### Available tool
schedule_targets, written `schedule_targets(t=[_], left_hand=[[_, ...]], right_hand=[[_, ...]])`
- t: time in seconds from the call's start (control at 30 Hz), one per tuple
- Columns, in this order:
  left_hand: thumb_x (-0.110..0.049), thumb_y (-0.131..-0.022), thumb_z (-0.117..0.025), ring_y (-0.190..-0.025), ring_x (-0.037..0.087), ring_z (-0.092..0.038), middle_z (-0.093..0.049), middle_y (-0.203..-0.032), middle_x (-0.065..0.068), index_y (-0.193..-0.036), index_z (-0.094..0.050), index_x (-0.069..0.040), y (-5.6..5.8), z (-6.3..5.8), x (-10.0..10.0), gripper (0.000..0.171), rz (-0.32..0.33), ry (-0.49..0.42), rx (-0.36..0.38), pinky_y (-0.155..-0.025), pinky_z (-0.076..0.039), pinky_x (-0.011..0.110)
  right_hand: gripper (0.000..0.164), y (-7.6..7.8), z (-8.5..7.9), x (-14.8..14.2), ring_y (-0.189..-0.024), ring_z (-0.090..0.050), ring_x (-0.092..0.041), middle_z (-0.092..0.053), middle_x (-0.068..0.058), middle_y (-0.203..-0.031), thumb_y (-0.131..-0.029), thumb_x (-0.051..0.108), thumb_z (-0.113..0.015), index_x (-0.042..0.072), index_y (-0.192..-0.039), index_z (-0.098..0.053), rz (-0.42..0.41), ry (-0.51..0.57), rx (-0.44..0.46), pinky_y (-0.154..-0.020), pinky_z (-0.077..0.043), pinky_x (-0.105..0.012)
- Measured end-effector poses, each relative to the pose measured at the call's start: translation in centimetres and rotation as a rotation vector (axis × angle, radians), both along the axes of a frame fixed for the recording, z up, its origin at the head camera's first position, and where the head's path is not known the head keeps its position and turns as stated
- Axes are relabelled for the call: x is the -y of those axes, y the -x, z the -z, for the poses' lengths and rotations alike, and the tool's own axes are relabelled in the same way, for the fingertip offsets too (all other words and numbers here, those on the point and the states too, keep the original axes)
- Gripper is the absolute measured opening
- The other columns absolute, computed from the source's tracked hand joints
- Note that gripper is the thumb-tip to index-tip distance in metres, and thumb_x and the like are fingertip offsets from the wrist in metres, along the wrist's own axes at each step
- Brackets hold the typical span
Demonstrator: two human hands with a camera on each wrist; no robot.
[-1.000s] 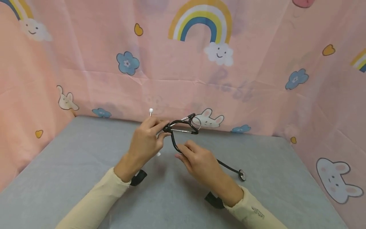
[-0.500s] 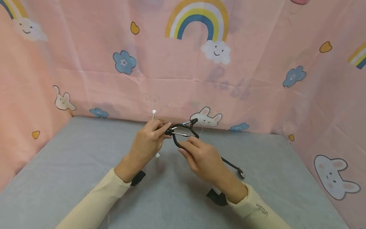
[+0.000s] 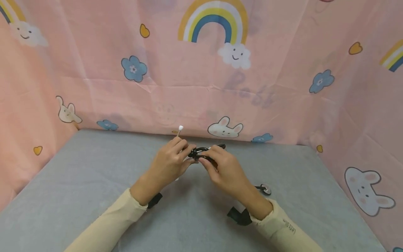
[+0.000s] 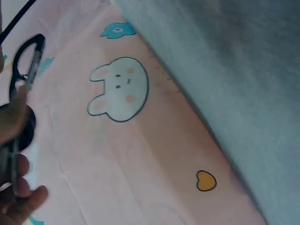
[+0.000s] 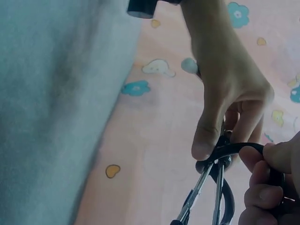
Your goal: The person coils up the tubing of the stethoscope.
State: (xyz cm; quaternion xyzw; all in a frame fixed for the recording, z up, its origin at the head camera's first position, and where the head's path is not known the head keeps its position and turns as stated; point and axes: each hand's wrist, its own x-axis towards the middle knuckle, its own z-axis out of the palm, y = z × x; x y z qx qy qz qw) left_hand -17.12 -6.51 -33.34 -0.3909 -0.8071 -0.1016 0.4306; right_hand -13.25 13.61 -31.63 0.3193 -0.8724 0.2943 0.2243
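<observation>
Both hands hold a black stethoscope above the grey table. My left hand (image 3: 170, 157) grips it where the black tubing (image 5: 229, 149) wraps round the metal ear tubes (image 5: 194, 197). A white eartip (image 3: 181, 128) sticks up behind that hand's knuckles. My right hand (image 3: 225, 168) pinches the tubing between thumb and fingers, close beside the left fingertips. Its far end, the round metal chest piece (image 3: 266, 189), hangs out to the right past the right wrist. In the left wrist view a black tubing loop (image 4: 21, 54) shows at the left edge. The right palm hides part of the tubing.
The grey table (image 3: 94, 175) spreads under both arms. A pink printed cloth (image 3: 189, 94) rises behind it and along both sides. Black wrist straps (image 3: 240, 216) hang below the sleeves.
My right hand has moved up and left with the tubing, closing in on the left hand. The left hand has shifted slightly right, and the tubing loop looks tighter.
</observation>
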Motion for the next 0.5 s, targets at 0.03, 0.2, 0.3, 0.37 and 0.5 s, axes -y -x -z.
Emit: schedule_targets(t=[0.03, 0.2, 0.3, 0.37, 0.5], left_hand=[[-0.027, -0.072, -0.090, -0.080, 0.016, -0.054, -0.061, -0.085, 0.001, -0.102, -0.076, -0.007, 0.1, 0.1, 0.0, 0.039, 0.019, 0.001, -0.008, -0.075, -0.054, 0.024], [-0.024, -0.073, -0.089, -0.082, 0.016, -0.056, -0.062, -0.085, 0.001, -0.099, -0.076, -0.006, 0.5, 0.3, -0.1, 0.034, 0.146, 0.010, -0.021, -0.072, -0.051, 0.022], [-0.024, -0.073, -0.089, -0.081, 0.015, -0.055, -0.061, -0.085, 0.001, -0.097, -0.076, -0.006, 0.7, 0.4, -0.1, 0.034, 0.247, -0.006, -0.004, -0.068, -0.049, 0.022], [-0.024, -0.072, -0.090, -0.081, 0.014, -0.054, -0.061, -0.085, 0.001, -0.098, -0.076, -0.005, 0.7, 0.5, -0.1, 0.035, 0.350, -0.026, 0.030, -0.067, -0.048, 0.021], [-0.022, -0.074, -0.088, -0.081, 0.013, -0.054, -0.061, -0.086, 0.000, -0.100, -0.076, -0.006, 0.3, 0.1, -0.4, 0.034, 0.565, -0.057, 0.127, -0.069, -0.048, 0.021]], right_hand=[[0.014, 0.0, -0.1, -0.1, -0.066, -0.043, -0.004, -0.058, 0.001, -0.086, -0.097, 0.017, -0.065, 0.007, -0.104, -0.073, 0.003, 0.002, 0.011, -0.056, -0.041, -0.018], [0.012, 0.2, -0.9, -0.9, -0.067, -0.044, -0.006, -0.060, 0.001, -0.088, -0.096, 0.019, -0.066, 0.010, -0.101, -0.072, 0.062, -0.050, 0.002, -0.057, -0.042, -0.021], [0.012, 0.5, -1.4, -1.5, -0.072, -0.047, -0.010, -0.062, 0.001, -0.093, -0.094, 0.021, -0.068, 0.013, -0.102, -0.071, 0.088, -0.084, -0.007, -0.061, -0.043, -0.024], [0.014, 0.9, -1.6, -2.1, -0.075, -0.047, -0.011, -0.063, 0.002, -0.095, -0.092, 0.024, -0.070, 0.015, -0.103, -0.071, 0.063, -0.081, 0.015, -0.064, -0.043, -0.025], [0.014, 2.0, -2.1, -3.8, -0.071, -0.045, -0.009, -0.064, 0.007, -0.092, -0.087, 0.021, -0.076, 0.019, -0.099, -0.071, -0.081, -0.014, 0.110, -0.063, -0.040, -0.024]])
